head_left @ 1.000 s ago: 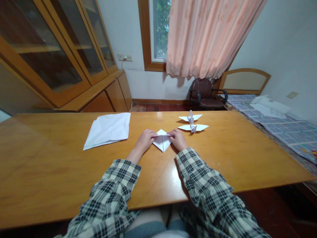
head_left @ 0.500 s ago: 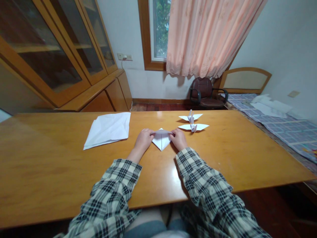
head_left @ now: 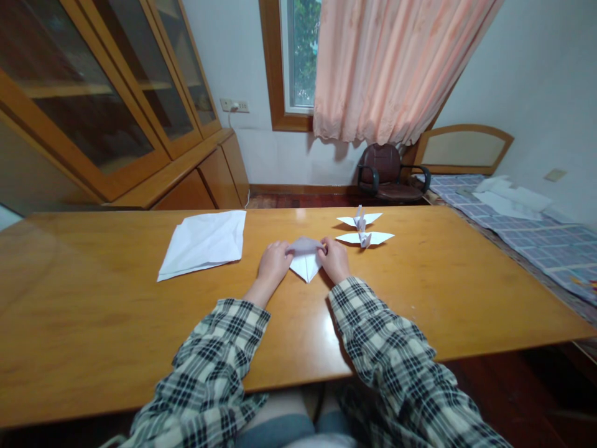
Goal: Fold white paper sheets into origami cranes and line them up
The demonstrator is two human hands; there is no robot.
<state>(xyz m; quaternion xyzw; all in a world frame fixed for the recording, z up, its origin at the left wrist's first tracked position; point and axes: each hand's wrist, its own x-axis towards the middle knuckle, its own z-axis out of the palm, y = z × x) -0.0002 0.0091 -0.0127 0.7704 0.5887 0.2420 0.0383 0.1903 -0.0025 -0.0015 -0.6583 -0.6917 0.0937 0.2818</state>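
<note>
The flap (head_left: 305, 245) of the folded paper (head_left: 306, 269) has tilted up since the earlier frame. On the table (head_left: 298, 336), the left hand (head_left: 274, 262) and right hand (head_left: 336, 259) pinch the paper's opposite sides, likely to keep the fold even.

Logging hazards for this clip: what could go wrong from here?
The left hand and right hand pinch the folded paper at opposite sides; uneven pulling might skew or tear it. The nearer paper crane stands close to the right hand, so a sideways move could knock it.
</note>
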